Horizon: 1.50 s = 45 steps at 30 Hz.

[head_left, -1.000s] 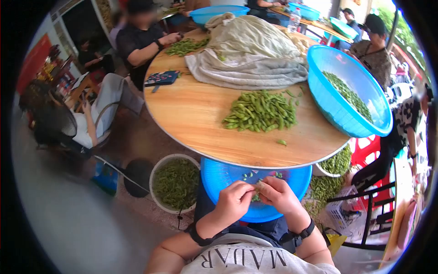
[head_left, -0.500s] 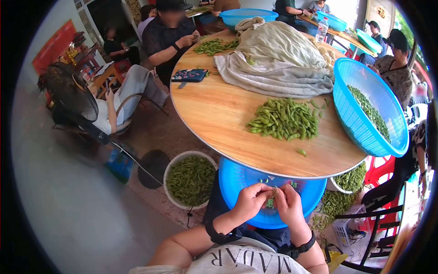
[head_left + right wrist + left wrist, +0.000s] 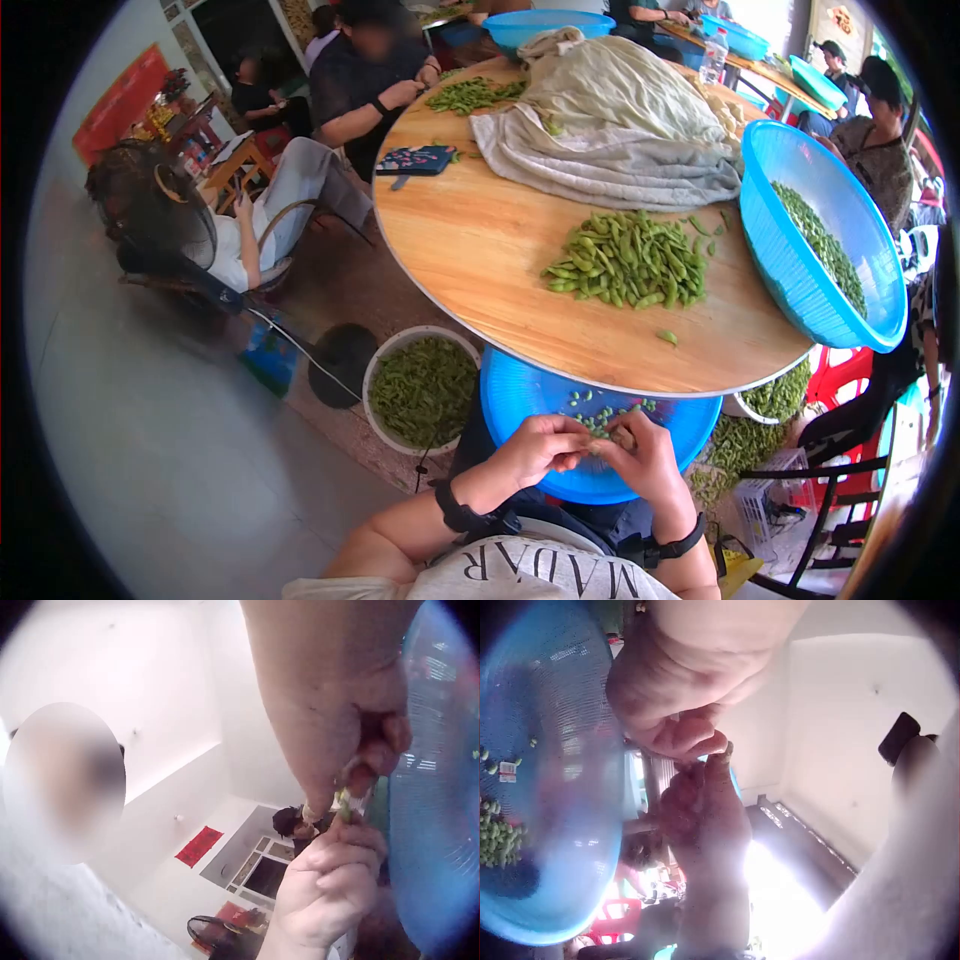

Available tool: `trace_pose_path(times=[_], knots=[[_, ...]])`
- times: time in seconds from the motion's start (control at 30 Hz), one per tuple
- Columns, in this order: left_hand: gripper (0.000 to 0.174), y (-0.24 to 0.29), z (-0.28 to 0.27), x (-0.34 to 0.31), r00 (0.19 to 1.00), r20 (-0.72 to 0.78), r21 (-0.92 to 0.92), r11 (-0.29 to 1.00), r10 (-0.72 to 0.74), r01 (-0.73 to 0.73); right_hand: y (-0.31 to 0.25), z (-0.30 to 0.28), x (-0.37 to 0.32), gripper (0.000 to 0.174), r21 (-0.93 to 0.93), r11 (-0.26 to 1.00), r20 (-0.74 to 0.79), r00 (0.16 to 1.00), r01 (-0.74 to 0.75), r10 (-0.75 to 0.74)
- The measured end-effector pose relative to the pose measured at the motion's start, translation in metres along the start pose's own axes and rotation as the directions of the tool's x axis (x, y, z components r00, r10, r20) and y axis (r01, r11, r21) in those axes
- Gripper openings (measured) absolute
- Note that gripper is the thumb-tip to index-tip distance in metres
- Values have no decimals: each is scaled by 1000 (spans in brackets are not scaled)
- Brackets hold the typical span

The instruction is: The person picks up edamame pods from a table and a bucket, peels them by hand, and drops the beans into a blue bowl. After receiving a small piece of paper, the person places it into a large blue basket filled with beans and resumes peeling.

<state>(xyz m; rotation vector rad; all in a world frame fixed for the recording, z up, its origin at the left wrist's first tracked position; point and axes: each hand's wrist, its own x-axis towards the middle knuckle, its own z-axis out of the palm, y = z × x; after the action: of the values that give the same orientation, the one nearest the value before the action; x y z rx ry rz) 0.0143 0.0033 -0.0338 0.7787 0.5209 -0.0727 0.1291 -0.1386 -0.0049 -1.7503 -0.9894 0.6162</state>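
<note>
Above a blue plastic basket [image 3: 508, 395], my left hand [image 3: 525, 455] and right hand [image 3: 655, 465] meet fingertip to fingertip. They pinch a small green edamame pod [image 3: 345, 804] between them, mostly hidden by the fingers. Shelled beans [image 3: 499, 840] lie in a cluster on the basket's bottom, with a few scattered loose around it. Just beyond the hands, a pile of edamame pods [image 3: 628, 262] rests on the round wooden table [image 3: 470, 265], and one single pod [image 3: 667, 337] lies nearer the edge.
A tilted blue basket [image 3: 765, 200] of shelled beans leans at the table's right. Cloth [image 3: 620, 130] covers a mound at the back. A white bucket [image 3: 372, 400] of pods stands left on the floor; more pods [image 3: 745, 445] lie right. Other people sit around.
The head view has swung left, shifting the scene to the right. My hands stay together over the basket, slightly further apart at the fingertips, and more beans show beneath them.
</note>
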Motion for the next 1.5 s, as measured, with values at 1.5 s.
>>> trace_pose_path(times=[1.5], knots=[[24,15,49,3,801,-28,473,714,597,-516,-35,-23,44,16,11,1000,-278,960,-26,28]])
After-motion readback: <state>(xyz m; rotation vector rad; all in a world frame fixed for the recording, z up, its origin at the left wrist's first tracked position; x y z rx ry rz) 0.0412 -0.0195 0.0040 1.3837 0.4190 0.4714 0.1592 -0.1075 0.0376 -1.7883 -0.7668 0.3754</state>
